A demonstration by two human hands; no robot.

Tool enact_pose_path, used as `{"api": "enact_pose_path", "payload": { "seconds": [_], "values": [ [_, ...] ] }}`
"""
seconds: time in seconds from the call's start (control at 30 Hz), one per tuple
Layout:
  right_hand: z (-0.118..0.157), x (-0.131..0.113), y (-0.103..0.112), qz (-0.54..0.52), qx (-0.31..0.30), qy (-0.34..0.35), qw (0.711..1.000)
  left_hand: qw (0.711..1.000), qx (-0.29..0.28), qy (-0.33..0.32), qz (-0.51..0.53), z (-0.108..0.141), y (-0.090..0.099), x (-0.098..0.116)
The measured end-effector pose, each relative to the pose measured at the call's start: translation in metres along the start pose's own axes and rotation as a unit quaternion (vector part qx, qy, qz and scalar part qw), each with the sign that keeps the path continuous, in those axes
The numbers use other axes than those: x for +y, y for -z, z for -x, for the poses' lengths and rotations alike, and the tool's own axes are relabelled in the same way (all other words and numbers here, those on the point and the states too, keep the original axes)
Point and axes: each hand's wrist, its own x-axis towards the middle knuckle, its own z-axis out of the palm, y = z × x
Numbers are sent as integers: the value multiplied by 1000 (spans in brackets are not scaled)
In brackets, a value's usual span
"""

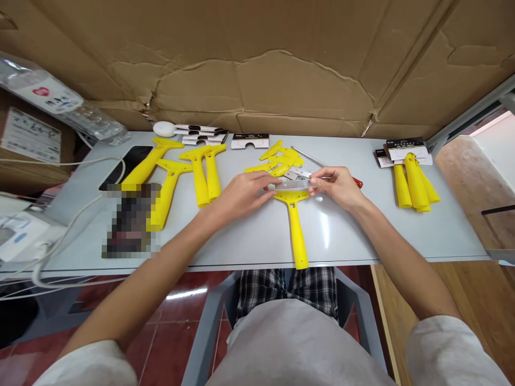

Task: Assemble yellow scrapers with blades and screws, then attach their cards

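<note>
Well, closest in view: the left hand point(241, 195) and right hand point(337, 187), each grip closed in a pinch on one end of a narrow clear strip point(293, 185), perhaps a sleeved blade, though glare makes the material hard to judge. Long axis of the strip running crosswise, side to side, level between the two hands, with neither hand plainly nearer its middle. Directly below it, and touching or almost touching, the head of a yellow scraper handle point(295, 230) — shaft square to the strip, pointing back toward the edge of the white surface point(341, 241). Exact contact and any slot in the head hidden behind fingers and strip.

Just beyond, a heap of flat yellow parts point(279, 160), a small printed packet point(298, 172) and a red-handled screwdriver point(356, 183), its tip end running behind the hands. Farther left, more yellow scraper handles point(200, 179); farther right, a bundle of yellow handles point(416, 185). Along the back, printed card backings point(249, 140), then a creased corrugated cardboard sheet point(257, 64). Left of the hands, a pixelated patch point(131, 220) — whatever lies there impossible to make out.
</note>
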Motion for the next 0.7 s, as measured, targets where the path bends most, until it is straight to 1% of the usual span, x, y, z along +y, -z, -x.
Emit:
{"api": "enact_pose_path", "payload": {
  "seconds": [0.13,0.23,0.43,0.63,0.7],
  "values": [
    [-3,2,-5,-15,17,2,1000,998,61,-22,14,-2,-1,-10],
    [-3,3,-5,-1,12,-11,1000,996,85,-22,18,2,-3,-13],
    [-1,3,-1,26,-14,-34,999,995,94,7,32,11,-10,-16],
    [1,1,-5,88,-40,1,995,995,96,23,31,14,-8,-12],
    [1,0,-6,113,-40,12,993,995,93,25,31,14,-7,-10]
  ]
}}
